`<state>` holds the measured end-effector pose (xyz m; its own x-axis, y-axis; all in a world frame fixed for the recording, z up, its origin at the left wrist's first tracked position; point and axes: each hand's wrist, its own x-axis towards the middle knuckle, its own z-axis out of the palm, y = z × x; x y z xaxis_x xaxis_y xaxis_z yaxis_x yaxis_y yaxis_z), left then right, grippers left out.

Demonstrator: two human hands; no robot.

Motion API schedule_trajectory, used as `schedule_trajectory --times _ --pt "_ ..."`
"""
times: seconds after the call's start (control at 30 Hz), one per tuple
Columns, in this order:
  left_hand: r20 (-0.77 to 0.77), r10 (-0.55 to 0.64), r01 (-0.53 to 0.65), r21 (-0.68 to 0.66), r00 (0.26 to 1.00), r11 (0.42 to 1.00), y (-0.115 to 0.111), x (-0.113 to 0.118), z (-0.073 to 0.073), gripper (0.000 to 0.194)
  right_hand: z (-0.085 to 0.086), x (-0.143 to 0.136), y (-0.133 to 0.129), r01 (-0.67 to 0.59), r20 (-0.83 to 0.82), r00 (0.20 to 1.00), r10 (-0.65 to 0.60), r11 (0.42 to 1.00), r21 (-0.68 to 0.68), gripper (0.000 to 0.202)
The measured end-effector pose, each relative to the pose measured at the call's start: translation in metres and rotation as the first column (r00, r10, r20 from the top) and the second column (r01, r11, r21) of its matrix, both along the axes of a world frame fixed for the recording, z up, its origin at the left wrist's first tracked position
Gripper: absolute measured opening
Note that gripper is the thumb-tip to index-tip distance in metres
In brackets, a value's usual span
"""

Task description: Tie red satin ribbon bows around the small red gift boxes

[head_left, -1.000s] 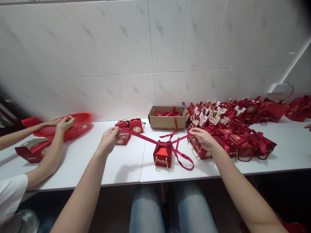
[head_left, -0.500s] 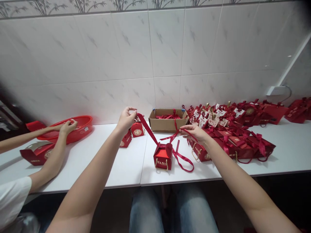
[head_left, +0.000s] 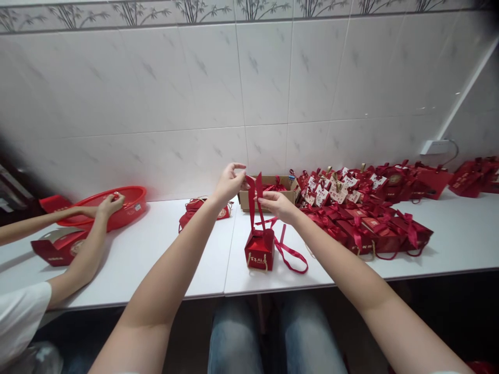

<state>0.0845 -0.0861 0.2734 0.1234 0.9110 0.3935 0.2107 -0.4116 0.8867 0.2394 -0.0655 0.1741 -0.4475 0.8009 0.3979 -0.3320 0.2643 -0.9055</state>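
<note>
A small red gift box (head_left: 259, 251) with gold cord handles stands upright near the front of the white table. A dark red ribbon (head_left: 252, 208) rises from its top in two upright lengths. My left hand (head_left: 232, 183) pinches one length above the box. Just to the right, my right hand (head_left: 276, 203) has its fingers closed on the other length, whose end sticks up above them. Another loop of ribbon (head_left: 292, 262) lies on the table right of the box.
Behind is a cardboard box (head_left: 245, 201) holding red ribbons. Finished-looking red boxes (head_left: 385, 228) and tagged bags (head_left: 343, 187) fill the right side. At left, another person's hands (head_left: 110, 204) are over a red basket (head_left: 136, 200). More red boxes (head_left: 191, 208) lie beyond my left forearm.
Both hands have come together above the box, the left moving right and the right moving left. The ribbon lengths, spread apart before, now stand close together.
</note>
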Motion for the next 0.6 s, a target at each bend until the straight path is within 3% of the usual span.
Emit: schedule_trajectory --times 0.1,0.23,0.33,0.47,0.6 --pt "-0.004 0.005 -0.005 0.025 1.000 1.000 0.003 0.007 -0.004 0.013 -0.005 -0.016 0.002 0.013 -0.072 0.997 -0.014 1.000 -0.019 0.030" --pt "0.088 0.051 -0.056 0.052 0.995 0.997 0.007 0.000 -0.019 0.026 -0.005 -0.021 0.000 0.073 -0.124 0.989 -0.077 0.997 -0.034 0.028" --pt "0.125 0.061 -0.053 -0.063 0.990 0.997 0.007 -0.009 -0.031 0.030 -0.003 -0.017 0.000 0.070 -0.117 0.990 -0.073 0.997 -0.030 0.031" --pt "0.092 -0.022 0.040 -0.195 0.996 0.980 0.005 -0.008 -0.041 0.025 -0.002 -0.012 0.002 0.049 -0.109 0.993 -0.053 0.998 -0.040 0.033" --pt "0.085 -0.053 0.062 -0.104 0.995 0.993 0.007 0.001 -0.043 0.026 0.000 -0.012 0.002 0.072 -0.106 0.991 -0.078 0.996 -0.061 0.034"
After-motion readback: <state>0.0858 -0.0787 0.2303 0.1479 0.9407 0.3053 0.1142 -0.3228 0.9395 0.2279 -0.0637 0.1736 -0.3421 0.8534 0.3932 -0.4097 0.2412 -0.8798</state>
